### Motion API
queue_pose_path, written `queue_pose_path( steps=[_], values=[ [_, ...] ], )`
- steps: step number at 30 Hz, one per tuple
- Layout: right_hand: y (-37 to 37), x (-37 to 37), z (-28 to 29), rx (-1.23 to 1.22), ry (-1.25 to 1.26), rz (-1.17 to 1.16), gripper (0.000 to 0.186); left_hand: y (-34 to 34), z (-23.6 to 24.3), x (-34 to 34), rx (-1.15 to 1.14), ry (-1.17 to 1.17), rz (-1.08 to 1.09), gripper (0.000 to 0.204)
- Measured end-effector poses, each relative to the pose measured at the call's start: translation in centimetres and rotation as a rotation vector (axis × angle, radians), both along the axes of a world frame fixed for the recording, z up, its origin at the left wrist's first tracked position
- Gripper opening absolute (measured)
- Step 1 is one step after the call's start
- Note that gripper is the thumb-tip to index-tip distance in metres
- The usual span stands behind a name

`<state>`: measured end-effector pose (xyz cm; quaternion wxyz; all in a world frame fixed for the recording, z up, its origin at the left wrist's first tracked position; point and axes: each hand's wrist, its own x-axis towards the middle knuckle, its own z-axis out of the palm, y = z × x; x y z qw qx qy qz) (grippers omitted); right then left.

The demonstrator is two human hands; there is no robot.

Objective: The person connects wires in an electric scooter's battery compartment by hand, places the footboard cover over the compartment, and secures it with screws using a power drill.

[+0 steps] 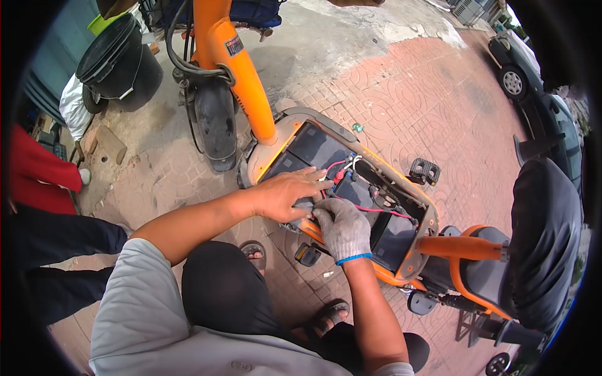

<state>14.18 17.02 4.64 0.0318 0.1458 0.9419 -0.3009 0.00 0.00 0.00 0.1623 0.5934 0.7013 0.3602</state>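
An orange electric scooter point(244, 81) stands in front of me, its footboard compartment point(295, 116) uncovered. Dark batteries point(316, 147) fill the compartment, joined by red wires point(371, 208) and a white wire point(355, 160). My bare left hand point(287, 193) lies over the near side of the batteries with its fingers spread. Close beside it is my right hand point(343, 229), in a grey knitted glove with a blue cuff. Its fingers are bent together at the compartment's near edge, under the left fingertips. Whatever they pinch is hidden.
Pedals point(307, 254) stick out from the scooter's sides, and its dark seat point(545, 244) is at right. A black bucket point(122, 66) stands back left. A person in dark trousers point(75, 244) is at left. A car point(539, 94) is parked far right on the paving.
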Motion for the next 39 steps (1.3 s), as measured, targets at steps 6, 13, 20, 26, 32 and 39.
queue_pose_path(
  steps=[6, 13, 20, 26, 32, 39],
  values=[
    [0.2, -0.6, 0.6, -0.305, 0.033, -0.259, 0.027, 0.4, 0.6, 0.5, -0.005, -0.096, 0.142, 0.029],
    [3.7, -0.9, 0.0, -0.701, -0.065, -0.265, 0.033, 0.8, 0.7, 0.9, 0.041, -0.102, 0.128, 0.025],
    [3.5, -1.9, 0.3, -0.347, -0.127, -0.113, 0.031, 0.8, 0.9, 0.8, 0.084, -0.082, 0.1, 0.018],
    [4.5, -4.6, 1.1, -0.243, -0.312, 0.116, 0.027, 0.4, 0.7, 0.5, 0.065, -0.068, 0.097, 0.016],
    [4.6, -5.9, 1.3, -0.226, -0.521, 0.131, 0.033, 0.0, 0.5, 0.1, 0.078, -0.121, 0.069, 0.012],
    [5.2, -7.9, 1.3, 0.295, -0.493, 0.477, 0.06, 1.6, 1.1, -0.1, 0.018, -0.109, 0.009, 0.016]
  ],
)
